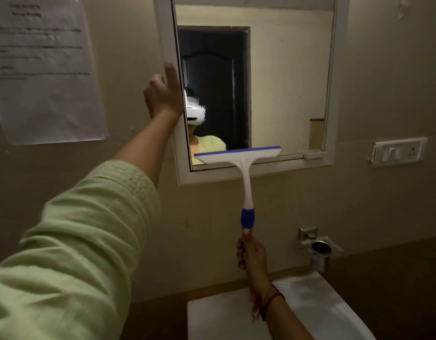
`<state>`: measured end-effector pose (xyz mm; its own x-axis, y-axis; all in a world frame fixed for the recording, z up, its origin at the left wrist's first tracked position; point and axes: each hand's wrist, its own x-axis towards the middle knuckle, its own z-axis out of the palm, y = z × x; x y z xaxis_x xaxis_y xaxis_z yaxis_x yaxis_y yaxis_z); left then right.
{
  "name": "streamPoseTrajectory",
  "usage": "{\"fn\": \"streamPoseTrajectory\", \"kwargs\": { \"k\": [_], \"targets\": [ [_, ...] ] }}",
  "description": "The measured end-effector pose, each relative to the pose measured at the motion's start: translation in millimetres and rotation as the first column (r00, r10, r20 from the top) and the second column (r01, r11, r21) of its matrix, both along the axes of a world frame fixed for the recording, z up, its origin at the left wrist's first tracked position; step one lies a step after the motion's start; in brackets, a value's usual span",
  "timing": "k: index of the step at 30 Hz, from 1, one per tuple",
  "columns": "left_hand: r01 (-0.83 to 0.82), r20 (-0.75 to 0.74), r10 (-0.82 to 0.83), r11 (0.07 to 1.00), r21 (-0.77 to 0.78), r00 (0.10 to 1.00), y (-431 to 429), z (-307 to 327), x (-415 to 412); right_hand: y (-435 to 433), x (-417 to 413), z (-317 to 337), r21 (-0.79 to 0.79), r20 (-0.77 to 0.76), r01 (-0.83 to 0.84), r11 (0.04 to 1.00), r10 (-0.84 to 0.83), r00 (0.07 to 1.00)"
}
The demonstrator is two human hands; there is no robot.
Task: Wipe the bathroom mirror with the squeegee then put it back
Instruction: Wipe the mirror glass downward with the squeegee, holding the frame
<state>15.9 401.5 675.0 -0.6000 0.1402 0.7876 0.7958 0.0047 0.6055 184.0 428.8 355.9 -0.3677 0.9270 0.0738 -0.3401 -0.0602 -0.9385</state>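
A white-framed mirror [290,77] hangs on the beige wall. My right hand [250,251] grips the bottom end of a white and blue squeegee [246,190], held upright. Its blue-edged blade [237,153] lies across the lower left part of the glass, just above the bottom frame. My left hand [163,94], arm in a light green sleeve, rests against the mirror's left frame [166,33] with fingers on its edge. The glass reflects a person in a green top and a dark doorway.
A white sink [317,303] sits below my right arm. A metal holder [318,246] is fixed to the wall at the right, with a switch and socket plate [399,152] above it. A printed paper notice [42,67] hangs at the upper left.
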Motion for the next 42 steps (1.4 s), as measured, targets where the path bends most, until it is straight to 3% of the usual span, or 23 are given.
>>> {"fn": "streamPoseTrajectory", "kwargs": {
  "k": [6,12,18,25,34,42],
  "targets": [
    [-0.004,0.034,0.005,1.000,-0.028,0.999,-1,0,2,1,1,14,0.059,-0.012,0.010,0.998,-0.009,1.000],
    [0.057,0.048,-0.057,0.998,-0.010,0.997,-1,0,2,-8,5,-14,-0.033,0.026,-0.015,0.999,0.015,1.000],
    [0.064,0.042,-0.064,0.998,0.007,0.997,2,-2,1,0,-1,18,0.077,-0.017,0.033,0.996,-0.032,0.999],
    [0.075,0.049,-0.074,0.997,-0.012,0.996,3,0,-2,-1,8,-10,0.012,0.041,0.016,1.000,-0.017,0.999],
    [0.072,0.074,-0.073,0.997,0.017,0.995,0,0,0,0,4,42,0.141,-0.020,0.040,0.989,-0.038,0.999],
    [0.097,0.063,-0.099,0.995,0.033,0.993,0,-3,1,-3,-2,-24,-0.021,0.041,0.036,0.999,-0.035,0.999]
  ]
}}
